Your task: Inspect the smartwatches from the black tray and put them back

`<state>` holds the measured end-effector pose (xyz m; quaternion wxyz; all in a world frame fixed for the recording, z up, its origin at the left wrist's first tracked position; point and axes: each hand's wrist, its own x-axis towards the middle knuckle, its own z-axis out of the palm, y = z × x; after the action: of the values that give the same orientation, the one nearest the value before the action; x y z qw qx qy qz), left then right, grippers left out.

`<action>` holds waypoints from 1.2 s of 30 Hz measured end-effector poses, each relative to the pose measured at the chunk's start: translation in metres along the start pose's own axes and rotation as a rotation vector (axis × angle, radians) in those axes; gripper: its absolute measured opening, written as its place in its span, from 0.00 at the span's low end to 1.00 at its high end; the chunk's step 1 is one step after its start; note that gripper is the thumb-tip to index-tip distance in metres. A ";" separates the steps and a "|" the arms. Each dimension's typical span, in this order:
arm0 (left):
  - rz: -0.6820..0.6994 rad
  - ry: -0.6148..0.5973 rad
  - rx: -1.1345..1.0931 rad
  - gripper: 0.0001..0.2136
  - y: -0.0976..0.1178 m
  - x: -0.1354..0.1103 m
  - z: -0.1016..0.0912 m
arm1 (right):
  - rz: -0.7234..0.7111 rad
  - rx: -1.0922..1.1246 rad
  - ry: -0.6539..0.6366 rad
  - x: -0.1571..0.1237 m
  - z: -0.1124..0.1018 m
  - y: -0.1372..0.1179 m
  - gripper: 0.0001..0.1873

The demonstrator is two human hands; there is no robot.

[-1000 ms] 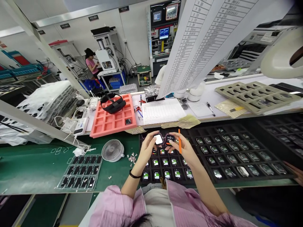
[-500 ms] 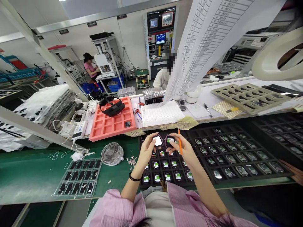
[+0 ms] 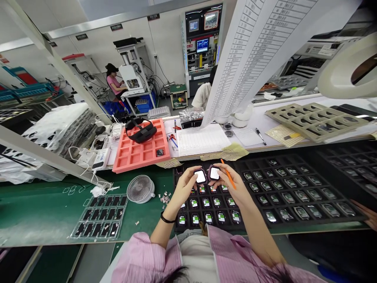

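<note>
My left hand (image 3: pixel 183 188) pinches a small square smartwatch body (image 3: pixel 200 176) with a lit white screen. Beside it, my right hand (image 3: pixel 233 185) grips a second watch body (image 3: pixel 214 173), also lit white, and an orange pen (image 3: pixel 227 178) slanted between its fingers. Both hands hover over the left part of a long black compartment tray (image 3: pixel 297 161) on the green bench. Several watch bodies (image 3: pixel 206 217) with lit screens sit in the tray below my hands. The two held watches are side by side, almost touching.
A small white fan (image 3: pixel 140 188) and a clear sheet of black parts (image 3: pixel 100 216) lie to the left. A pink tray (image 3: pixel 140 151) with a black headset, a paper form (image 3: pixel 203 139) and beige trays (image 3: pixel 318 120) sit behind. A hanging printed sheet (image 3: pixel 259 47) is overhead. Two people work at the back.
The right-hand watch screen has turned from dark with colours to white. The orange pen has tilted from upright to slanting right. Both hands stay close together.
</note>
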<state>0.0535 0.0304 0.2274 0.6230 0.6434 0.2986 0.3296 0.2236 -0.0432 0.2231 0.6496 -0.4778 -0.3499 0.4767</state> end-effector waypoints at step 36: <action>-0.057 -0.005 0.023 0.19 0.001 -0.001 0.001 | -0.032 -0.085 0.020 0.001 -0.005 0.004 0.17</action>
<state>0.0535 0.0294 0.2287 0.6257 0.6425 0.3190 0.3065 0.2277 -0.0430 0.2181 0.6396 -0.5044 -0.3708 0.4461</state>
